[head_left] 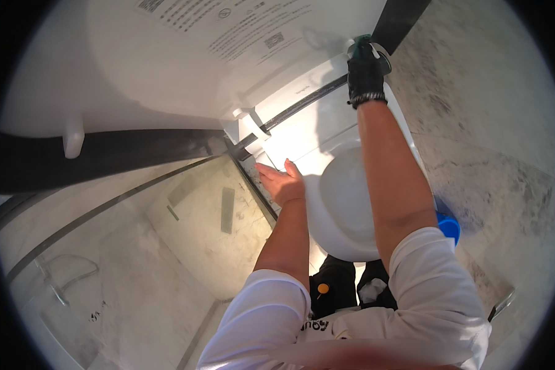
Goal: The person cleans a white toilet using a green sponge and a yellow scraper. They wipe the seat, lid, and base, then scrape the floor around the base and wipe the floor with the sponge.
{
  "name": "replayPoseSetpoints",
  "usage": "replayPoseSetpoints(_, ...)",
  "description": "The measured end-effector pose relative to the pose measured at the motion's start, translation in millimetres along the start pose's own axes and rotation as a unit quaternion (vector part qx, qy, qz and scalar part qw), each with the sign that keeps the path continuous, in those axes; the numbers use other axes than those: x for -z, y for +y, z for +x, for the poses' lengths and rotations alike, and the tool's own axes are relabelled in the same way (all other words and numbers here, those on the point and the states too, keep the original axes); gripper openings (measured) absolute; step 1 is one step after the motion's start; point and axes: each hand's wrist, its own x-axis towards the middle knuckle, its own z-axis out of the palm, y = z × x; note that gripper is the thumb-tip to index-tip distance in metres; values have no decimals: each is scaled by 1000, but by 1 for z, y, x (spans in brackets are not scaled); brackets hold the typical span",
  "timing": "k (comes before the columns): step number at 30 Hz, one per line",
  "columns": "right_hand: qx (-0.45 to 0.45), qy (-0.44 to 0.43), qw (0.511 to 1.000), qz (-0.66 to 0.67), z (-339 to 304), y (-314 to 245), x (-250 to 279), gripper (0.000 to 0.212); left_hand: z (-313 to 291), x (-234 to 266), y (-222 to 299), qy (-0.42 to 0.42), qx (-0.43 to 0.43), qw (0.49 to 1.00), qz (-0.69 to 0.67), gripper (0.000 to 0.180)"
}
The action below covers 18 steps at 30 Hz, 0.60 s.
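Pale marbled tiling (481,92) is surrounding a white toilet (339,197), which is lying in front of the person, partly under the right forearm. Beyond its rear end, the right hand (365,71), wearing a black glove, is reaching toward the end of a dark bar (311,100). Something green (359,44) is showing at its fingertips; whether they are pinching it, one cannot tell. Bare and spread, with the thumb standing apart, the left hand (282,184) is hovering or resting just beside the toilet; contact is unclear. Near it, a white bracket (253,127) is crossing the bar. Farther out, a large white panel (160,68) bearing printed text is filling the upper left, and a blue container (448,228) is standing right of the toilet.
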Motion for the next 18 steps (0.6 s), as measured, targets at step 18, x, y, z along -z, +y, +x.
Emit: replayPoseSetpoints(18,-69,182,897,396,12,20,0,27,0,3,1,-6,-6,999,-47,79)
